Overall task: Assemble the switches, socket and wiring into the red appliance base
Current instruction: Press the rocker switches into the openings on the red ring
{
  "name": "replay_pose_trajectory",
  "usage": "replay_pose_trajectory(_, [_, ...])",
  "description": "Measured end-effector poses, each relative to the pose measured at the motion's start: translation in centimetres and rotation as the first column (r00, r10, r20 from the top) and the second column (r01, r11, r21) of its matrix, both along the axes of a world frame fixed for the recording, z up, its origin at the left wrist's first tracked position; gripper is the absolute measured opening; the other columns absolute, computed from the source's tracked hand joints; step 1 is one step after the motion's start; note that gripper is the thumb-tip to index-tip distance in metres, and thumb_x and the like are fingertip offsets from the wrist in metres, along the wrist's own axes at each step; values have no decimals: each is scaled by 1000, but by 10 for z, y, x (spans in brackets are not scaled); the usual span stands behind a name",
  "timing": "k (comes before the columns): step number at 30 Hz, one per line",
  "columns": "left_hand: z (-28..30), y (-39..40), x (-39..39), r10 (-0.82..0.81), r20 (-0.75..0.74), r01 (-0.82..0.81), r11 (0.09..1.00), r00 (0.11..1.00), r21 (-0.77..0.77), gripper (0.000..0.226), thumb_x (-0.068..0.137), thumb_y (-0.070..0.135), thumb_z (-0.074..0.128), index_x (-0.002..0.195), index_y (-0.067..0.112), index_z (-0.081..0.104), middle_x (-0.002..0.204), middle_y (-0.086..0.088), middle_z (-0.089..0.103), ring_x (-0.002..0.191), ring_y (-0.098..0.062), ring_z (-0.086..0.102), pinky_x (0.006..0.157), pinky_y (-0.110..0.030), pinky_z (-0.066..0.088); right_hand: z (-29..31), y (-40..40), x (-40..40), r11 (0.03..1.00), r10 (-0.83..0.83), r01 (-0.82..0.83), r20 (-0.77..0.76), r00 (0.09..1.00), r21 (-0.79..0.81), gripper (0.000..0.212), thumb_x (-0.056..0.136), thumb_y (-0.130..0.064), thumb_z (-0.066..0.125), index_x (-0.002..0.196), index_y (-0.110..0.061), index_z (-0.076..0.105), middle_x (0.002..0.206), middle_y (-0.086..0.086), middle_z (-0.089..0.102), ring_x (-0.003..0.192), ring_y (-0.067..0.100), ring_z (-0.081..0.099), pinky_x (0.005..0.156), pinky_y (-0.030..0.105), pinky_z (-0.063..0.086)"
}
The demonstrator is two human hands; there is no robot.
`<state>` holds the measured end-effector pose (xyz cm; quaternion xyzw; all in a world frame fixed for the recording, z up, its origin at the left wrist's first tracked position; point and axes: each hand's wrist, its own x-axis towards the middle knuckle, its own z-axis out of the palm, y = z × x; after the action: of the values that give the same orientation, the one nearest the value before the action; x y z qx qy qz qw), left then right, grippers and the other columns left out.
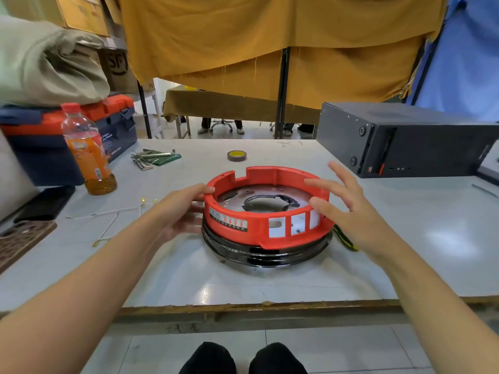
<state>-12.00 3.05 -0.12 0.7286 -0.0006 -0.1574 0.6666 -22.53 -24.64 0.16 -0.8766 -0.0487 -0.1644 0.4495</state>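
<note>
The red appliance base [256, 230], a round ring with a metal floor and a black rim underneath, sits upside down in the middle of the table. Its front wall has three empty rectangular cut-outs [286, 225] and a label. My left hand [181, 211] rests against the ring's left side, thumb on its top edge. My right hand [348, 209] is at the ring's right side with fingers spread, fingertips touching or nearly touching the wall. Thin white wires with yellow terminals [113, 220] lie on the table to the left. No switches or socket are visible.
An orange drink bottle [87, 149] and a red-blue toolbox [108, 122] stand at the left. Hex keys [151, 157] and a tape roll [236, 155] lie behind the base. A black computer case [405, 139] is at the right. A yellow-black tool [345, 238] lies under my right hand.
</note>
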Motion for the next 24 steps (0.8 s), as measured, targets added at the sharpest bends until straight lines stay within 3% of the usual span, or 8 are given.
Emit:
replay_pose_trajectory(4, [-3, -4, 6, -2, -3, 2, 998, 1000, 57, 25, 80, 38, 63, 76, 13, 66, 58, 1, 64, 41, -12, 59, 47, -24, 53, 5, -2, -3, 977, 199, -205, -94, 976, -57, 31, 65, -59, 58, 85, -40, 73, 107, -36, 59, 114, -22, 37, 88, 13, 31])
replay_pose_trajectory(9, [-10, -4, 8, -15, 31, 14, 999, 999, 31, 38, 87, 49, 55, 87, 14, 68, 66, 4, 70, 55, -10, 65, 55, -24, 55, 2, -1, -3, 990, 142, -144, -108, 984, -11, 19, 59, -56, 60, 70, -46, 71, 86, -24, 62, 87, -11, 52, 65, 4, 41])
replay_pose_trajectory(13, [-9, 10, 10, 6, 21, -7, 998, 1000, 60, 46, 92, 52, 46, 105, 13, 66, 98, 0, 72, 92, -17, 65, 84, -31, 52, -1, 5, -2, 991, 123, -128, -108, 986, -41, 15, 56, -57, 61, 66, -49, 70, 85, -21, 61, 89, -7, 51, 66, 12, 40])
replay_pose_trajectory(16, [-9, 20, 1, -17, 95, 7, 994, 995, 113, 36, 93, 43, 51, 108, 13, 66, 110, -2, 70, 95, -16, 65, 86, -30, 52, -7, 17, 1, 993, 85, -92, -89, 992, -68, 12, 56, -59, 59, 63, -53, 66, 87, -21, 59, 96, 1, 49, 75, 19, 43])
replay_pose_trajectory(18, [-11, 25, -8, -122, 196, 86, 979, 973, 185, 31, 88, 44, 59, 113, 28, 65, 113, 7, 68, 101, -8, 65, 83, -22, 50, -11, 26, 5, 991, 69, -77, -71, 995, -110, 11, 56, -62, 57, 63, -55, 63, 88, -22, 57, 101, 7, 47, 89, 32, 45])
replay_pose_trajectory(20, [-14, 26, -17, -231, 299, 168, 960, 926, 222, 45, 77, 49, 66, 120, 45, 56, 117, 18, 63, 107, 1, 60, 84, -18, 46, -15, 35, 10, 987, 61, -70, -66, 996, -148, 15, 56, -64, 56, 64, -53, 62, 90, -21, 55, 101, 9, 46, 99, 43, 41])
replay_pose_trajectory(22, [-16, 23, -22, -300, 353, 205, 937, 886, 284, 60, 71, 52, 67, 128, 52, 47, 124, 23, 56, 111, 2, 56, 89, -19, 45, -16, 39, 13, 987, 62, -71, -70, 996, -147, 15, 62, -62, 59, 71, -51, 63, 92, -20, 56, 103, 10, 47, 100, 43, 41])
replay_pose_trajectory(24, [-18, 20, -23, -323, 378, 184, 915, 868, 359, 53, 71, 56, 62, 123, 53, 50, 121, 22, 58, 111, 1, 56, 88, -17, 43, -16, 36, 16, 991, 79, -85, -69, 995, -103, 6, 73, -51, 65, 79, -48, 66, 92, -23, 61, 104, 6, 51, 89, 29, 47])
